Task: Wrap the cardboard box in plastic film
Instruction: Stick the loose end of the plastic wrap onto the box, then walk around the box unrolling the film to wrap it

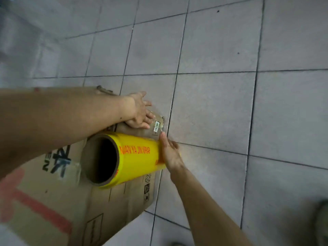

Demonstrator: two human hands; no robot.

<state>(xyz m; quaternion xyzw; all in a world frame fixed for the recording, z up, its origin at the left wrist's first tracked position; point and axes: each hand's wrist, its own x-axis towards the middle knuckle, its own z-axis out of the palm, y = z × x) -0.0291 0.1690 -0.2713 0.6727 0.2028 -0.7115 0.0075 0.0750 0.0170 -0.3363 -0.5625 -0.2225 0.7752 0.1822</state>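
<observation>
A large brown cardboard box (53,201) with red and black print stands on the floor at lower left. Against its side lies a yellow roll of plastic film (138,157) with red lettering and a wide cardboard core facing me. My right hand (170,153) grips the roll's far end, fingers curled around it. My left hand (140,110) lies flat with fingers spread on the box's far part, beside a small white label (157,126). Clear film is hard to make out under that hand.
Grey floor tiles (221,86) with dark grout lines spread out around the box to the right and beyond. A blurred shoe (322,222) shows at the lower right edge.
</observation>
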